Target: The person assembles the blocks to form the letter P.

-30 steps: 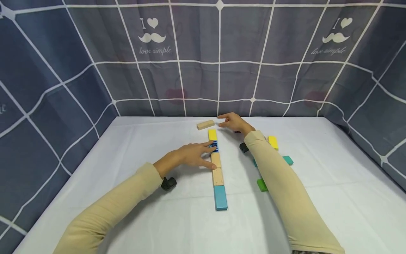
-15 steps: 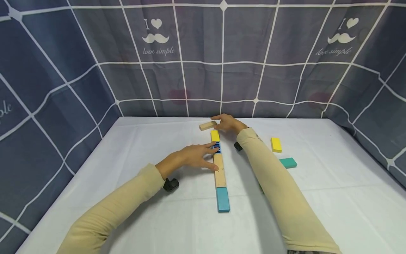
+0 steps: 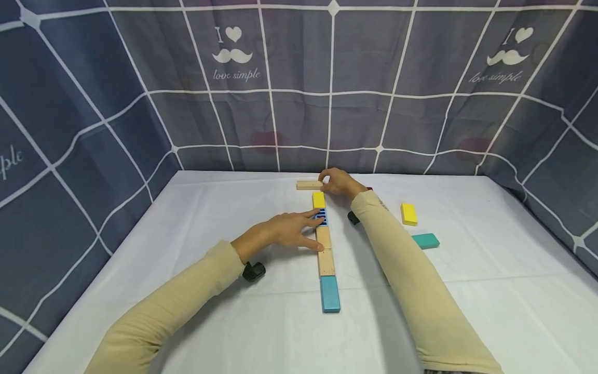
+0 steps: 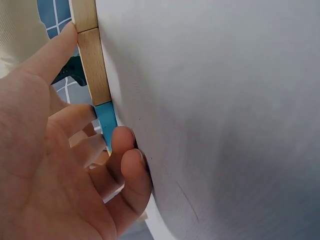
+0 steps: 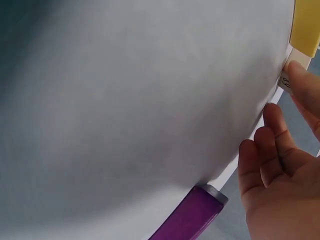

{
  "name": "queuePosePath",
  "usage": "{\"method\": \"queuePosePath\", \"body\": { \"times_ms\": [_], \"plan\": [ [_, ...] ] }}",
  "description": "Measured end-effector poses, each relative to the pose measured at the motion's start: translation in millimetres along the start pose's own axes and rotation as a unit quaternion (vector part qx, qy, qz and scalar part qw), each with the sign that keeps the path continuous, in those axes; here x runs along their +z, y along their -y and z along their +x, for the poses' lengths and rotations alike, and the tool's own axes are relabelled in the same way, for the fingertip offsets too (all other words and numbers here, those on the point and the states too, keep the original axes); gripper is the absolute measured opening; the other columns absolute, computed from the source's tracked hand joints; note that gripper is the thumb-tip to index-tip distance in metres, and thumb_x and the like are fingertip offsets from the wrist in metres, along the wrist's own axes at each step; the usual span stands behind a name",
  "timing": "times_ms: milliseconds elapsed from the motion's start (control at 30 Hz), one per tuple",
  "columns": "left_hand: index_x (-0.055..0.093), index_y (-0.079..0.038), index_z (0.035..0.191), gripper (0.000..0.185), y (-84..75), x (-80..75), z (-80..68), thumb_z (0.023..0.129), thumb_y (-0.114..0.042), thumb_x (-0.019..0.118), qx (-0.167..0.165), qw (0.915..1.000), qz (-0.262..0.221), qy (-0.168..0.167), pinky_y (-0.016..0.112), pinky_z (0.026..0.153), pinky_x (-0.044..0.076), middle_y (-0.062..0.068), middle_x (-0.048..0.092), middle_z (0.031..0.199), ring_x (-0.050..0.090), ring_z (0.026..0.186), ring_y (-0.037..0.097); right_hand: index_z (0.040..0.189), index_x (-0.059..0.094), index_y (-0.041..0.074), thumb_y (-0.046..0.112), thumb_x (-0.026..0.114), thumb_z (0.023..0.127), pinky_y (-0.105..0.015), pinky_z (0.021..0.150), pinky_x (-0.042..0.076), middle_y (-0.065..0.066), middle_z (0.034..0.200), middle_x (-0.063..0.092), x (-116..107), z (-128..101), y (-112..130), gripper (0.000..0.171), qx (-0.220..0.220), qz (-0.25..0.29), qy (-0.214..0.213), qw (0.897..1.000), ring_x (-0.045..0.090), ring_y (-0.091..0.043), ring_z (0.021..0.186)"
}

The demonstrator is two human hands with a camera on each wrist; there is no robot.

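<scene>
A straight row of blocks runs away from me in the head view: a blue-green block (image 3: 330, 294), a near wooden block (image 3: 326, 262), a second wooden block (image 3: 323, 237), a patterned blue block (image 3: 321, 218) and a yellow block (image 3: 318, 200). My left hand (image 3: 295, 230) rests at the row's left side, thumb at the joint of the wooden blocks, fingers stretched over the blue block. Beyond the yellow end, a loose wooden block (image 3: 308, 185) lies crosswise. My right hand (image 3: 343, 183) pinches its right end; the right wrist view shows dark marks on that end.
Right of the row lie another yellow block (image 3: 408, 214) and a green-teal block (image 3: 425, 240), partly behind the right sleeve. A purple block (image 5: 190, 214) shows in the right wrist view. A grey checked curtain (image 3: 355, 119) rises behind the white table's far edge.
My right hand has moved left and taken hold of the loose wooden block's end. That block has turned from slanted to straight across. My left hand has stayed on the row.
</scene>
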State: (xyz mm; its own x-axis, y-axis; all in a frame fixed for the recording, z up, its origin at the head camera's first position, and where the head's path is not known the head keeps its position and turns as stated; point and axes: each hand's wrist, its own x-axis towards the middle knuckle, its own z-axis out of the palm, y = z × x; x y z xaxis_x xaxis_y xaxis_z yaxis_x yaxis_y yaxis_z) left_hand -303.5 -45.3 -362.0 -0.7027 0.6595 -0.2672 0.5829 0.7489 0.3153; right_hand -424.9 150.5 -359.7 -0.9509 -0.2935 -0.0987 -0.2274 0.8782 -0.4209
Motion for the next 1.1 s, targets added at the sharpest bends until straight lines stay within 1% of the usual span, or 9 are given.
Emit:
{"method": "queuePosePath", "body": {
  "times_ms": [267,333,467,567,700,800,933,1000,1100],
  "plan": [
    [0.034,-0.030,0.154,0.087,-1.6,1.4,2.1,0.083,-0.075,0.057,0.001,1.0000,0.003,0.001,0.051,0.108,0.035,-0.010,0.012,0.164,0.030,0.144,0.023,0.129,0.061,0.005,0.008,0.065,0.094,-0.041,0.094,0.044,-0.018,0.117,0.063,0,-2,-4,0.035,-0.002,-0.010,-0.010,1.000,0.055,-0.028,0.096],
    [0.033,-0.030,0.154,0.087,-1.8,1.6,2.6,0.083,-0.075,0.056,-0.001,1.0000,0.006,0.002,0.051,0.109,0.035,-0.010,0.012,0.164,0.030,0.144,0.023,0.132,0.060,0.006,0.008,0.065,0.094,-0.041,0.096,0.044,-0.018,0.121,0.063,0,-2,-4,0.038,-0.001,-0.011,-0.009,1.000,0.055,-0.028,0.099],
    [0.033,-0.030,0.155,0.087,-1.9,1.6,3.1,0.083,-0.075,0.056,-0.006,0.9999,0.008,0.004,0.053,0.109,0.034,-0.010,0.012,0.164,0.029,0.144,0.024,0.140,0.056,0.009,0.015,0.064,0.096,-0.044,0.106,0.038,-0.019,0.139,0.054,0,-3,-1,0.045,0.002,-0.016,0.006,1.000,0.052,-0.031,0.119],
    [0.033,-0.030,0.155,0.087,-1.9,1.6,3.5,0.084,-0.074,0.056,-0.007,0.9999,0.006,0.006,0.054,0.109,0.034,-0.010,0.011,0.164,0.029,0.145,0.024,0.140,0.057,0.010,0.018,0.064,0.096,-0.046,0.109,0.035,-0.019,0.144,0.050,-1,-4,0,0.045,0.004,-0.019,0.013,1.000,0.047,-0.034,0.127],
    [0.033,-0.030,0.155,0.087,-1.7,2.0,4.2,0.084,-0.074,0.056,-0.006,0.9999,0.007,0.006,0.054,0.109,0.033,-0.010,0.011,0.164,0.030,0.144,0.025,0.135,0.062,0.010,0.016,0.067,0.094,-0.043,0.103,0.040,-0.019,0.135,0.057,-1,-4,-3,0.042,0.007,-0.009,0.003,1.000,0.052,-0.031,0.114],
    [0.033,-0.030,0.155,0.087,-1.9,2.3,4.5,0.084,-0.074,0.056,-0.006,0.9999,0.007,0.006,0.054,0.109,0.032,-0.009,0.012,0.164,0.030,0.144,0.025,0.135,0.062,0.010,0.016,0.069,0.093,-0.036,0.088,0.044,-0.018,0.120,0.060,-1,-5,-8,0.043,0.008,0.016,-0.006,1.000,0.051,-0.025,0.095],
    [0.033,-0.030,0.155,0.087,-1.6,2.3,3.8,0.084,-0.074,0.057,-0.006,0.9999,0.004,0.008,0.055,0.110,0.032,-0.009,0.012,0.164,0.029,0.144,0.025,0.134,0.062,0.007,0.015,0.071,0.092,-0.029,0.069,0.039,-0.014,0.105,0.059,-5,-10,-14,0.044,-0.005,0.052,-0.007,0.999,0.045,-0.020,0.078],
    [0.033,-0.029,0.155,0.087,-1.2,1.8,3.1,0.084,-0.074,0.057,-0.007,0.9999,0.003,0.008,0.054,0.110,0.032,-0.009,0.011,0.164,0.029,0.145,0.025,0.133,0.062,0.005,0.015,0.071,0.091,-0.028,0.066,0.037,-0.014,0.103,0.058,-8,-13,-18,0.044,-0.014,0.058,-0.005,0.998,0.045,-0.020,0.076],
    [0.033,-0.029,0.155,0.086,-0.6,0.9,2.4,0.084,-0.073,0.057,-0.006,1.0000,0.002,0.007,0.053,0.110,0.032,-0.009,0.011,0.164,0.028,0.145,0.025,0.132,0.063,0.004,0.014,0.072,0.090,-0.030,0.071,0.039,-0.017,0.108,0.059,-14,-16,-23,0.044,-0.023,0.052,-0.003,0.998,0.047,-0.022,0.082]
  ]
}}
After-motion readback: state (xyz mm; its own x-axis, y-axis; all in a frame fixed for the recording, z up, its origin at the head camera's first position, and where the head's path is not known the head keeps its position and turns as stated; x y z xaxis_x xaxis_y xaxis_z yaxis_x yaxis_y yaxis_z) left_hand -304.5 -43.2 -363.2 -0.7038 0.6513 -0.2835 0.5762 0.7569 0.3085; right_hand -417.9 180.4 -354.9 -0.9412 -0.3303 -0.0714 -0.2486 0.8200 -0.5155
